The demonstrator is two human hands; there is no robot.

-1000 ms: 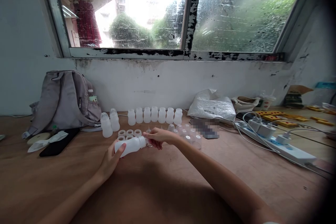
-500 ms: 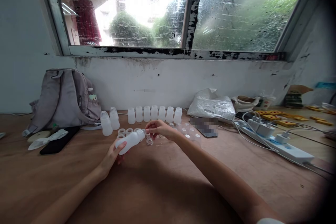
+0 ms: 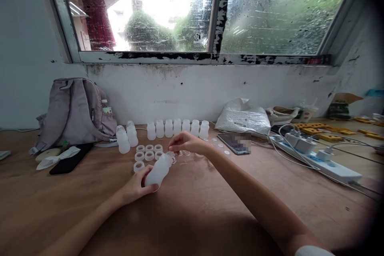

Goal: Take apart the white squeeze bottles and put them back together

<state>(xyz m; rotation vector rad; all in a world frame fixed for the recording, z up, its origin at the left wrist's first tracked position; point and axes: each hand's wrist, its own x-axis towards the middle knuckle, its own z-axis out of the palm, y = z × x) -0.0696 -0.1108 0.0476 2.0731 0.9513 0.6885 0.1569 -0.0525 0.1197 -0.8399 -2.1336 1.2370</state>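
A frosted white bottle [image 3: 158, 171] is tilted up to the right, its neck near the fingers of my right hand. My left hand [image 3: 143, 185] is wrapped round its lower part. My right hand [image 3: 183, 143] is pinched at the bottle's mouth; whatever small piece lies between the fingertips is too small to make out. White rings [image 3: 139, 166] lie in rows behind the bottle. Small clear discs [image 3: 186, 153] lie beside and partly under my right hand. A row of upright frosted bottles [image 3: 169, 128] stands near the wall, and two capped bottles [image 3: 123, 140] stand left of it.
A grey backpack [image 3: 75, 108] leans at the left, with a black pouch [image 3: 70, 161] before it. To the right are a silvery bag [image 3: 243, 118], a phone [image 3: 234, 144], a power strip [image 3: 327, 165] with cables, and yellow parts [image 3: 328, 137].
The bottle and my left hand have moved right and down, and the bottle is tilted more steeply. My right hand has shifted slightly right and up. More of the rings shows now.
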